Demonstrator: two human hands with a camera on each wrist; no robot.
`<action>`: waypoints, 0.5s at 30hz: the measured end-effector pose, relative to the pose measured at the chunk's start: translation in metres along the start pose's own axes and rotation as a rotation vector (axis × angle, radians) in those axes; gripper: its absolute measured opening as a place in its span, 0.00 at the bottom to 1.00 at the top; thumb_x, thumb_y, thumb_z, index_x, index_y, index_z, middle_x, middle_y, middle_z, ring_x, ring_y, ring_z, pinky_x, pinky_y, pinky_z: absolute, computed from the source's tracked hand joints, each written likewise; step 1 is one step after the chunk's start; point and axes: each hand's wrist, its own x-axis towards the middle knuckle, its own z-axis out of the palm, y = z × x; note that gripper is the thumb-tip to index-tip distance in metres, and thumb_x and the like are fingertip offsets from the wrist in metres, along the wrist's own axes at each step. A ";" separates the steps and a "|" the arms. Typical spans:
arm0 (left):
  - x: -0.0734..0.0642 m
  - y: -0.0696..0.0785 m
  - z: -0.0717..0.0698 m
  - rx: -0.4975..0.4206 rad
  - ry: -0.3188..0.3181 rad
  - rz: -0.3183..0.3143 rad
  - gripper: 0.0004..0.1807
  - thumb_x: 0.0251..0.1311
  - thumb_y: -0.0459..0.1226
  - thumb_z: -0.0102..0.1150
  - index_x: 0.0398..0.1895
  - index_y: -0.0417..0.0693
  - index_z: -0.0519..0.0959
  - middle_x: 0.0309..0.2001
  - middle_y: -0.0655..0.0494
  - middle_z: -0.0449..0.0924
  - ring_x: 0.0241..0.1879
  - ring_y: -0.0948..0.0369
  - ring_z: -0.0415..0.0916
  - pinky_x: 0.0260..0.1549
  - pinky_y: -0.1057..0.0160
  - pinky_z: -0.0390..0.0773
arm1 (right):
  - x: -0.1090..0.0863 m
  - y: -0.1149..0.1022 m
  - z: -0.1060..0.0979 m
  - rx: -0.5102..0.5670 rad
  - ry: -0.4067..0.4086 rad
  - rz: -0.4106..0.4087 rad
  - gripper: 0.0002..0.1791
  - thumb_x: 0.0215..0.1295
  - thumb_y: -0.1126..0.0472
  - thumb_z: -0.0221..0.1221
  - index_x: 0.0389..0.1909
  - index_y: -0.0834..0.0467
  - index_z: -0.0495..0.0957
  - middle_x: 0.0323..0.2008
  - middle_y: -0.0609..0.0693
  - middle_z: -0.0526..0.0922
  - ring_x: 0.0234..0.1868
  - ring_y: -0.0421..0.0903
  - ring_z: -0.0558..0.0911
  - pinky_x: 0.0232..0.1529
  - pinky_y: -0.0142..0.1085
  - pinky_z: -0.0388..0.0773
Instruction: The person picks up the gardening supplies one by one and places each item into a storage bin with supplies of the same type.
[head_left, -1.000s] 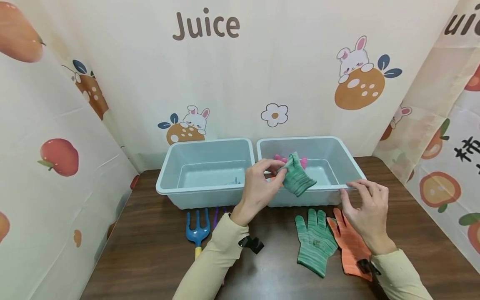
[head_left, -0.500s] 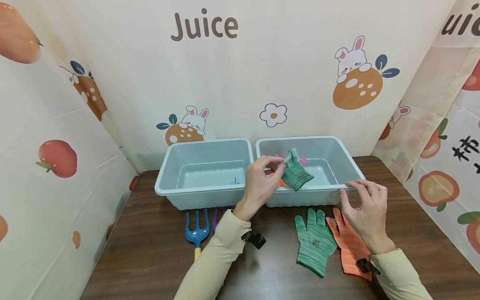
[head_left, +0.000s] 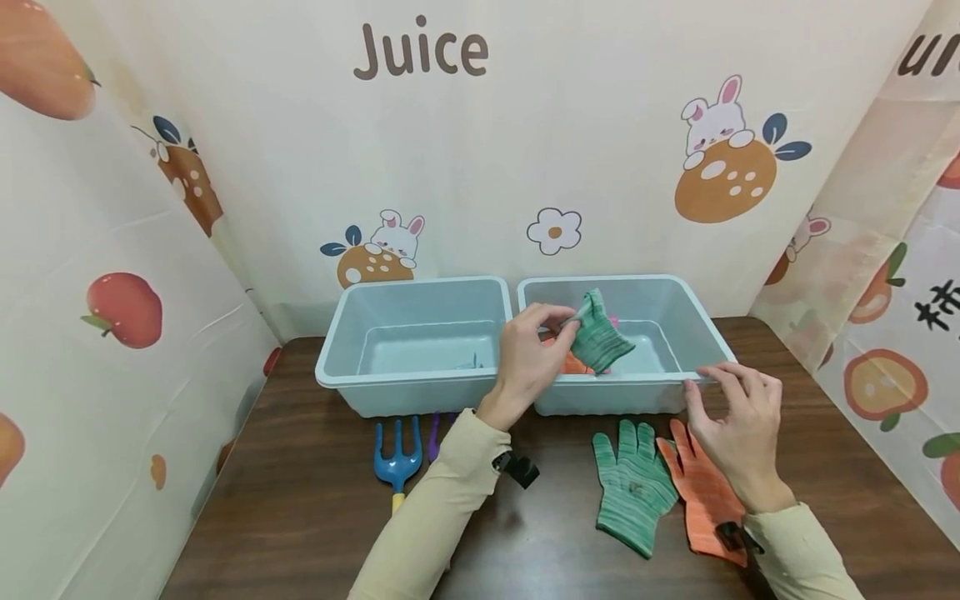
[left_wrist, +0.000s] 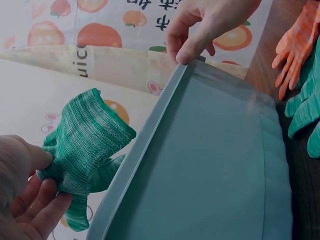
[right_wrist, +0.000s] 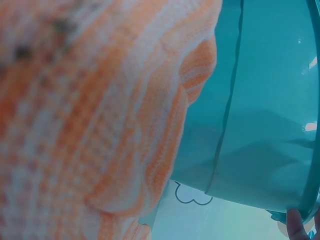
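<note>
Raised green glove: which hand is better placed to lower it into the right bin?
Probably the left hand: it pinches the raised glove over the right bin. The right hand is at the bin's near right corner, apart from that glove.

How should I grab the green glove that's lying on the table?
Probably pinch its cuff, coming from the near side. The green glove lies flat, fingers toward the tub, so the cuff points back at the person, and the cuff lies apart from the orange glove.
</note>
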 end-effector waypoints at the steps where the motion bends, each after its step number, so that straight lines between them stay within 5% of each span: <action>1: 0.001 0.000 0.001 -0.002 0.004 -0.001 0.07 0.68 0.32 0.69 0.46 0.40 0.89 0.39 0.47 0.87 0.37 0.56 0.85 0.44 0.65 0.88 | 0.000 0.000 0.000 0.000 -0.001 0.000 0.28 0.66 0.45 0.63 0.43 0.70 0.86 0.44 0.72 0.82 0.47 0.73 0.71 0.55 0.45 0.57; 7: 0.003 -0.002 0.003 0.018 0.011 -0.018 0.07 0.68 0.33 0.70 0.46 0.41 0.89 0.41 0.48 0.87 0.38 0.57 0.85 0.44 0.72 0.85 | 0.000 0.000 0.001 -0.005 0.005 -0.003 0.32 0.69 0.41 0.61 0.43 0.70 0.86 0.43 0.72 0.81 0.46 0.73 0.70 0.55 0.44 0.57; 15: 0.003 -0.007 0.010 0.085 -0.020 -0.053 0.06 0.69 0.33 0.68 0.45 0.42 0.89 0.38 0.48 0.86 0.35 0.58 0.83 0.39 0.59 0.87 | 0.000 0.000 0.002 -0.004 0.011 -0.003 0.33 0.70 0.39 0.61 0.42 0.70 0.86 0.43 0.72 0.81 0.46 0.74 0.70 0.54 0.45 0.57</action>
